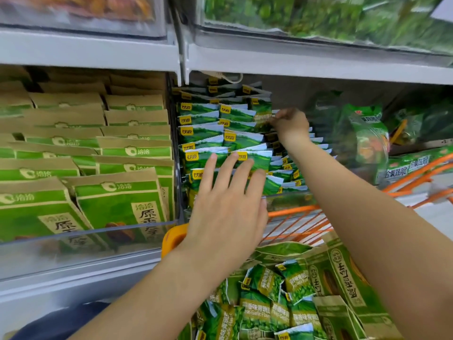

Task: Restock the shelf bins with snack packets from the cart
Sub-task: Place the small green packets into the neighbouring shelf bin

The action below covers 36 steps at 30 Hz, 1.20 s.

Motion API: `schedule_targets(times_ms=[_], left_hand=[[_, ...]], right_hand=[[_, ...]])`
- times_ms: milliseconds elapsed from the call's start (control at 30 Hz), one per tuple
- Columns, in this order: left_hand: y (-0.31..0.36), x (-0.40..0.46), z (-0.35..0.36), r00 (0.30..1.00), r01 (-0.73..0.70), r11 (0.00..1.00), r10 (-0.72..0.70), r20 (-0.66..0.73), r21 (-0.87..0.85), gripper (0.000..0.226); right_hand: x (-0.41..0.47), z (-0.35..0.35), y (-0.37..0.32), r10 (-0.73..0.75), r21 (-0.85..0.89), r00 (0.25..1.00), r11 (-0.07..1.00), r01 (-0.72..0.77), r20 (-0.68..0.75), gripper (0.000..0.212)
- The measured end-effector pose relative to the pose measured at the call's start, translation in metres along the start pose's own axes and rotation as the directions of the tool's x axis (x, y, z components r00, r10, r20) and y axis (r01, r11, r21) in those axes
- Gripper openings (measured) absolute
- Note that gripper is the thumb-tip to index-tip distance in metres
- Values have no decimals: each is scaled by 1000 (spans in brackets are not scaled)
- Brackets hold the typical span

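Note:
Rows of small green pea snack packets (235, 139) with yellow logos fill the clear shelf bin (289, 198) in the middle. My left hand (228, 204) lies flat with fingers spread against the front packets of that bin. Deeper in the bin, my right hand (290, 123) pinches the top of a green pea packet (262, 119) in the back rows. Below, the orange cart (294, 217) holds several loose green pea packets (267, 300) and larger green-and-brown bags (348, 285).
To the left, a clear bin (81, 249) holds standing brown-and-green paper bags (117, 200). At the right, larger green bags (367, 136) sit on the same shelf. The shelf above (318, 62) carries bins of green and orange packets. The cart's yellow corner (172, 238) is close to the shelf edge.

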<state>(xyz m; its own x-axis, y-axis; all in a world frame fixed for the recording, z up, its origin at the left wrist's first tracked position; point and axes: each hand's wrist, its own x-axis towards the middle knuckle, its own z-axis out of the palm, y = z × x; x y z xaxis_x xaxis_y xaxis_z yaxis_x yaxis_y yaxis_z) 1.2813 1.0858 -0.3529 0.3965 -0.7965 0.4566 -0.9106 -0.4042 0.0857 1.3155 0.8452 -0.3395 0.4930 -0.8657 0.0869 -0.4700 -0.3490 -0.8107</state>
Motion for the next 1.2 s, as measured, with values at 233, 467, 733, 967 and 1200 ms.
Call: schedule_targets(times_ms=[233,467,733,967,1200], left_hand=[[0,0,0,1000,-3,1000,3,1,-8,46],[-3,-1,-3,1000,-10,997,11,2,-76,45],[-8,0,-4,989,-1,1000,0,-145,-8,28],[-10,5,3,969,6,998,-21,-245,-65,18],[-14,7,1,973,43,993,-66,-219,-108,18]], right_hand=[[-13,0,-6,-162,-481,968,844,237,192,35],[-55,-45,-24,-275,-342,944,883,322,180,40],[-135,-82,-8,-155,-324,870,886,332,468,23],[-145,-71,-12,-167,-192,906,947,257,389,12],[-135,-76,-16,-213,-283,950,919,274,227,8]])
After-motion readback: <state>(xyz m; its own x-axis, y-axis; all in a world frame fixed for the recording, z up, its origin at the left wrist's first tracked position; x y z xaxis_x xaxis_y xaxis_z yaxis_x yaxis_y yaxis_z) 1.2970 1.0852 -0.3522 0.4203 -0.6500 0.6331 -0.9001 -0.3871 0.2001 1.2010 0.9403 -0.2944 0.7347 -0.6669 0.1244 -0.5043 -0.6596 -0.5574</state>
